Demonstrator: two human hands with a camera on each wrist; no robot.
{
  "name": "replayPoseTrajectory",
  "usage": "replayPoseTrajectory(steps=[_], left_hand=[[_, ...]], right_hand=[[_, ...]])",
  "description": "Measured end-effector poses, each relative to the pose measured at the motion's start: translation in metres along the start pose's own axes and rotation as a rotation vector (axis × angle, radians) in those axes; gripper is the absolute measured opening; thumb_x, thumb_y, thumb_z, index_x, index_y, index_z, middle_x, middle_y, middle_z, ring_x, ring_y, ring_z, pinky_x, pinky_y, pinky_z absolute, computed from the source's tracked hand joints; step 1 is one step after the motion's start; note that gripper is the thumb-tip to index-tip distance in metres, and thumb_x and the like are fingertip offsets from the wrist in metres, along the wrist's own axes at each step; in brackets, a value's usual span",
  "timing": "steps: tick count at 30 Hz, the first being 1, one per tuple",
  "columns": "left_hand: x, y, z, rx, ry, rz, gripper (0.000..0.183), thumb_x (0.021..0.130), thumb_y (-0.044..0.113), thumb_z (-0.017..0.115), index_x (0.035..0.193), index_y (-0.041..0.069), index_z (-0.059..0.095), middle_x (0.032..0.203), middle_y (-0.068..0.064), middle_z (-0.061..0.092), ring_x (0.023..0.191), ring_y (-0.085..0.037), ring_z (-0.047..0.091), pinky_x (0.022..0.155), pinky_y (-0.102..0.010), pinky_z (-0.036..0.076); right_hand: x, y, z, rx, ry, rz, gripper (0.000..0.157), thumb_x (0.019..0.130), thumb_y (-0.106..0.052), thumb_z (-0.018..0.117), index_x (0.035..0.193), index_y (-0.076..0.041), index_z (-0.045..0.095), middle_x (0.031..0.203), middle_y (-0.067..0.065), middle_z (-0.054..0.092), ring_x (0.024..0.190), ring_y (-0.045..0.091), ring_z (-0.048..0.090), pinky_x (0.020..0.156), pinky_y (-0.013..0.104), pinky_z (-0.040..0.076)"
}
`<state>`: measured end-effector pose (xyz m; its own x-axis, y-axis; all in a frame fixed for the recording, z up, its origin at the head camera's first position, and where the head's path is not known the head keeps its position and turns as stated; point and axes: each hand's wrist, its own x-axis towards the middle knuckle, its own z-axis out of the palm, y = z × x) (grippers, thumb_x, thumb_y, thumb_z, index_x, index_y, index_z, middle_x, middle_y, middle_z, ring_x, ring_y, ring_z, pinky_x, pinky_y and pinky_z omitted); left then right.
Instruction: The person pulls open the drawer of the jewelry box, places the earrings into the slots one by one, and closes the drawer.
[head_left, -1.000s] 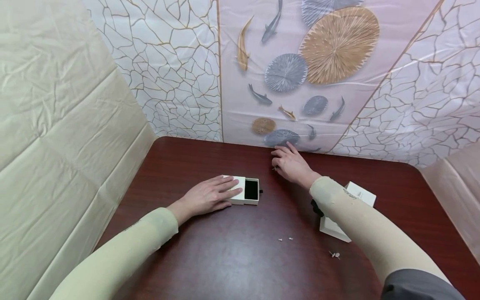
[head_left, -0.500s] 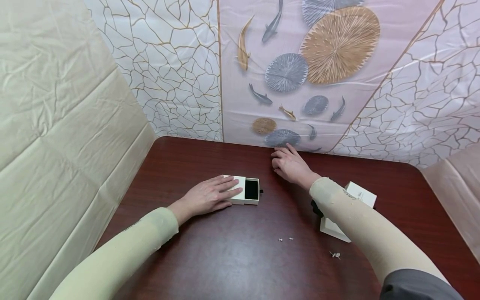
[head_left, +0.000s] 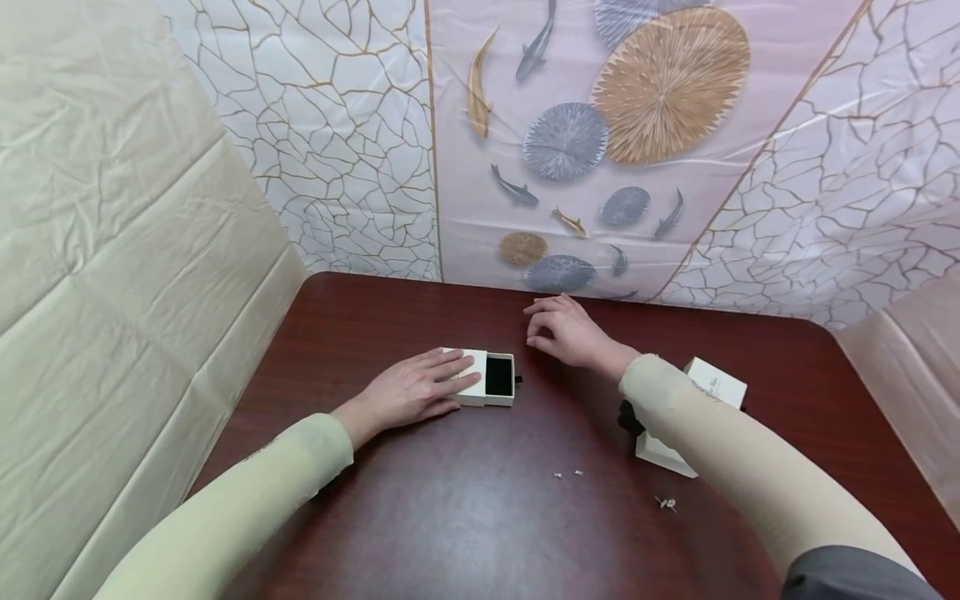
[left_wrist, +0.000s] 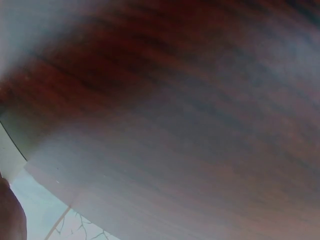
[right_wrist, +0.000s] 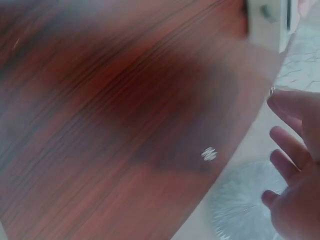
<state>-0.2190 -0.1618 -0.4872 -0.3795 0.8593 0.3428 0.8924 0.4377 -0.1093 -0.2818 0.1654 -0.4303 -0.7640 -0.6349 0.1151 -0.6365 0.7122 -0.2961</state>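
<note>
My left hand (head_left: 408, 387) rests with straight fingers on the white sleeve of a small drawer box (head_left: 472, 363). The box's tray, lined in black (head_left: 499, 377), is slid partly out to the right and has a black pull tab. To the right of the box, near the table's back edge, is my right hand (head_left: 566, 333), its thumb and index finger curled together. In the right wrist view those fingertips pinch a tiny silvery piece (right_wrist: 272, 91); its kind is too small to tell. A whitish patch (right_wrist: 209, 153) shows on the tabletop there, an object or a reflection.
A larger white box (head_left: 716, 383) lies beneath my right forearm, with something black (head_left: 630, 417) beside it. Two tiny pale bits (head_left: 567, 474) and a small silvery cluster like stud earrings (head_left: 667, 503) lie on the dark red table (head_left: 420, 500). Patterned cloth hangs behind.
My right hand has lifted slightly and shifted left toward the box, and its thumb and index finger now show from the side. My left hand stays on the box.
</note>
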Motion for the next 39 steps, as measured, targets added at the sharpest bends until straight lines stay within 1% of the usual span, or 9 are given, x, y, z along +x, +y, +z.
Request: replayPoseTrajectory(steps=[4,7,9,15,21,28,32,39], left_hand=[[-0.001,-0.001,0.0,-0.012,0.002,-0.008,0.055,0.1,0.033,0.077,0.15,0.014,0.065,0.152,-0.014,0.062,0.144,-0.031,0.056,0.119,-0.046,0.045],[-0.001,-0.001,-0.001,-0.012,-0.005,-0.014,0.054,0.101,0.033,0.076,0.15,0.014,0.064,0.153,-0.014,0.061,0.144,-0.031,0.056,0.12,-0.046,0.045],[-0.001,-0.001,-0.001,-0.015,-0.008,-0.018,0.054,0.101,0.033,0.076,0.15,0.014,0.064,0.153,-0.014,0.061,0.145,-0.03,0.056,0.12,-0.046,0.044],[-0.002,-0.001,0.0,-0.025,-0.003,-0.027,0.054,0.101,0.033,0.076,0.15,0.015,0.064,0.152,-0.013,0.062,0.144,-0.03,0.056,0.12,-0.045,0.044],[-0.001,0.0,0.0,-0.022,0.002,-0.029,0.053,0.101,0.033,0.076,0.15,0.015,0.065,0.152,-0.013,0.062,0.144,-0.03,0.056,0.12,-0.045,0.044],[0.0,0.001,0.0,-0.015,0.008,-0.022,0.053,0.1,0.033,0.077,0.149,0.014,0.066,0.151,-0.014,0.063,0.143,-0.03,0.057,0.119,-0.045,0.045],[0.0,0.002,0.0,-0.019,0.01,-0.025,0.053,0.1,0.032,0.077,0.149,0.014,0.066,0.151,-0.014,0.062,0.143,-0.03,0.057,0.119,-0.046,0.045],[0.0,0.003,0.0,-0.017,0.004,-0.026,0.054,0.1,0.034,0.077,0.149,0.015,0.065,0.151,-0.014,0.062,0.143,-0.03,0.057,0.12,-0.045,0.044]], right_hand=[[0.004,-0.013,-0.005,0.136,-0.032,0.002,0.008,0.099,-0.013,0.075,0.092,-0.01,0.076,0.144,0.023,0.065,0.142,0.045,0.05,0.122,0.062,0.033],[0.006,-0.021,-0.007,0.186,-0.048,-0.005,0.008,0.1,-0.012,0.075,0.092,-0.009,0.077,0.144,0.025,0.063,0.143,0.046,0.048,0.122,0.061,0.034],[0.006,-0.025,-0.007,0.192,-0.057,-0.009,0.009,0.099,-0.011,0.074,0.091,-0.009,0.077,0.145,0.025,0.063,0.144,0.046,0.047,0.122,0.061,0.034],[0.007,-0.034,-0.004,0.171,-0.096,-0.037,0.011,0.1,-0.01,0.072,0.089,-0.012,0.074,0.149,0.024,0.06,0.147,0.047,0.044,0.122,0.063,0.033],[0.008,-0.043,-0.002,0.146,-0.105,-0.057,0.012,0.099,-0.01,0.071,0.088,-0.013,0.073,0.15,0.023,0.059,0.147,0.047,0.043,0.121,0.065,0.032],[0.011,-0.049,0.005,0.114,-0.128,-0.05,0.014,0.101,-0.01,0.071,0.087,-0.013,0.073,0.153,0.022,0.056,0.151,0.046,0.04,0.124,0.074,0.019],[0.012,-0.053,0.008,0.088,-0.146,-0.049,0.016,0.101,-0.01,0.071,0.086,-0.014,0.071,0.154,0.022,0.055,0.152,0.045,0.039,0.124,0.074,0.018],[0.013,-0.058,0.01,0.029,-0.194,-0.039,0.019,0.103,-0.012,0.07,0.084,-0.015,0.069,0.158,0.02,0.052,0.155,0.043,0.035,0.126,0.072,0.016]])
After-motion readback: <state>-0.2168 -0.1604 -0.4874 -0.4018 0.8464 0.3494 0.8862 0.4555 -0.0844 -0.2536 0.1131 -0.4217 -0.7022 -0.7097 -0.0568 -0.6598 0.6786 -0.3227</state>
